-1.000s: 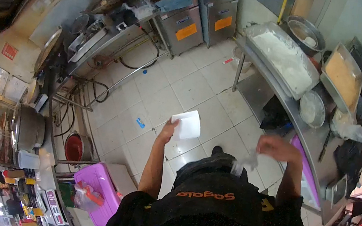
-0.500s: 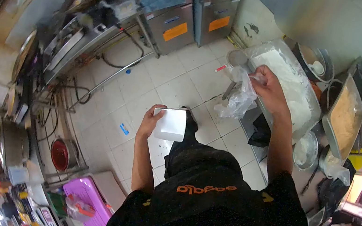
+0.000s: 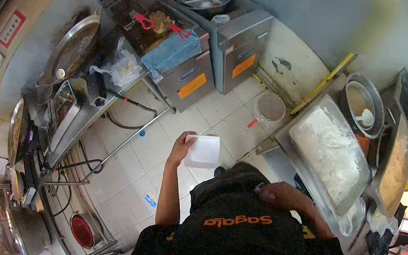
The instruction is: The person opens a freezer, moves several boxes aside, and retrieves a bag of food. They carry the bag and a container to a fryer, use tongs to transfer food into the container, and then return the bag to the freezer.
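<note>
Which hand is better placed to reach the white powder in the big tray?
Right, I'd judge: the right hand is nearer the white powder. The left hand is farther off and holds a white container. I can't tell whether the right holds anything.

"Sagala" in orange lettering (image 3: 238, 221) on the black garment (image 3: 248, 254), just beside the right fingers (image 3: 267, 192). Orange labels (image 3: 192, 85) on two steel cabinets (image 3: 240, 58) beyond the left fingers (image 3: 189, 140): too small to read. Same for the red-bordered wall sign (image 3: 12, 29), far left of those fingers.
</note>
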Demonstrator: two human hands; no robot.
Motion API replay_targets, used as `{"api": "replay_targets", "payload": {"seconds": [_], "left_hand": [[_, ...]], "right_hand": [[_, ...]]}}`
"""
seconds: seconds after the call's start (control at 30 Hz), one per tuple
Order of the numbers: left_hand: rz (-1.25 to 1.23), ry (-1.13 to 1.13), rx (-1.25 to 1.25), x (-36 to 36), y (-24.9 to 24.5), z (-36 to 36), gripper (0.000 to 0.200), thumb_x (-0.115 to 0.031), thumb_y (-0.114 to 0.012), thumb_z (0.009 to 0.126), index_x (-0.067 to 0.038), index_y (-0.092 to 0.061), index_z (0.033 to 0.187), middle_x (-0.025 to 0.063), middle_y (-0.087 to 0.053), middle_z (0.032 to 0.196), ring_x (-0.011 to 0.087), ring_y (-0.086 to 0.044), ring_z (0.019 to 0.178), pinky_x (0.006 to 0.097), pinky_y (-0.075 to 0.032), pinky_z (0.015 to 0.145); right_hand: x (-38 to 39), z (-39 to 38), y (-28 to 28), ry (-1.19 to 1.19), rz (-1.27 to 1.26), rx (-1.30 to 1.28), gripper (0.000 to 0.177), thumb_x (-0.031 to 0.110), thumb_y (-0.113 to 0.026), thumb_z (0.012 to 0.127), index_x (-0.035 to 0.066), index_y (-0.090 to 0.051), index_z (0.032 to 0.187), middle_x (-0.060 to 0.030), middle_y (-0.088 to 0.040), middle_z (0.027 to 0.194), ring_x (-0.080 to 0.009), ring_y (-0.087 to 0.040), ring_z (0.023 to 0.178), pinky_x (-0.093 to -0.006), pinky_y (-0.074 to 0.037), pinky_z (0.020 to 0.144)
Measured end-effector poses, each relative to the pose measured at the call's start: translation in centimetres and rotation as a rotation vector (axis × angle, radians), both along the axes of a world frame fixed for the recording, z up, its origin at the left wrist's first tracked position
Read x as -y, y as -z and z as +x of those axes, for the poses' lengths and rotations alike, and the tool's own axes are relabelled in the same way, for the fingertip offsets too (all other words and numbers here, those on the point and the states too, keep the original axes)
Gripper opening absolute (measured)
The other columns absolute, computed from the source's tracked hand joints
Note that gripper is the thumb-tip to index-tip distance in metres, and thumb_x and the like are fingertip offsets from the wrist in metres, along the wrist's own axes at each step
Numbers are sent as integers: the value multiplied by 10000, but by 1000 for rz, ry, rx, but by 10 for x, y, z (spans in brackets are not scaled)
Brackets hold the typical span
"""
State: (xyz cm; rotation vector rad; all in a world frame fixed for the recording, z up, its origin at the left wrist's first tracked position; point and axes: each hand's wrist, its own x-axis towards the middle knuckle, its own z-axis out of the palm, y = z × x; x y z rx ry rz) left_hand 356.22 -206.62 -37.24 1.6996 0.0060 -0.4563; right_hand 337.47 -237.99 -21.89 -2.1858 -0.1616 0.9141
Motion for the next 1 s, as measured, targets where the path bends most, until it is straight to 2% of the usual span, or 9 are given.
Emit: {"api": "replay_targets", "payload": {"seconds": [0.2,0.23,0.33,0.4,0.5,0.6,0.7,0.9,1.0], "left_hand": [[97,62,52,3,37,81,278,-205,-561,845,-84,-557,1095,25,-567,891,110,-492,785,244,-410,718],[102,35,28,6,27,87,279,-208,-560,844,-85,-558,1095,25,-569,894,110,-495,792,244,-410,724],[58,-25,31,-1,59,123,294,-192,-559,846,-87,-542,1120,61,-583,940,130,-516,845,267,-420,767],[55,-94,-47,3,58,146,281,-182,-554,848,-83,-542,1111,74,-587,952,138,-524,860,276,-425,768],[130,-240,-52,-3,83,187,270,-184,-549,850,-80,-545,1100,83,-592,963,146,-533,876,281,-430,768],[14,-434,-92,-10,117,224,278,-201,-548,849,-80,-545,1099,85,-592,975,157,-533,891,287,-424,783],[133,-504,-105,3,90,259,314,-231,-554,843,-53,-539,1101,78,-592,963,174,-530,887,289,-421,782],[118,-591,-121,14,60,305,355,-243,-556,845,-27,-515,1123,89,-585,951,169,-523,883,290,-412,789],[123,-632,-120,12,55,309,348,-231,-544,854,-29,-505,1135,87,-577,945,159,-517,867,280,-411,776]], "right_hand": [[-16,141,-16,0,-133,32,217,170,-495,832,71,-601,993,-153,-627,911,-306,-595,877,-401,-458,768],[3,160,45,-313,-202,88,237,186,-505,809,45,-574,987,-162,-626,863,-317,-596,856,-409,-463,741],[6,223,100,-552,-235,190,272,214,-537,776,12,-543,957,-162,-609,846,-335,-586,834,-431,-461,717],[11,272,143,-453,-71,317,300,230,-562,745,-10,-524,921,-174,-584,848,-343,-573,835,-458,-449,700],[-15,384,147,-735,-390,183,289,241,-552,789,-2,-515,941,-179,-567,872,-329,-568,829,-441,-445,702],[3,470,76,-517,-129,-39,314,290,-494,862,2,-513,986,-187,-553,927,-295,-559,874,-407,-436,737],[28,538,32,-543,192,-120,371,353,-421,908,6,-514,1003,-182,-526,1009,-268,-534,928,-381,-419,773],[47,597,84,-271,541,-323,349,217,-377,918,77,-420,1236,-163,-503,1084,-286,-541,938,-392,-410,863],[59,613,114,-855,52,305,348,184,-499,846,96,-457,1180,-94,-523,1068,-251,-527,1008,-390,-452,799]]}}
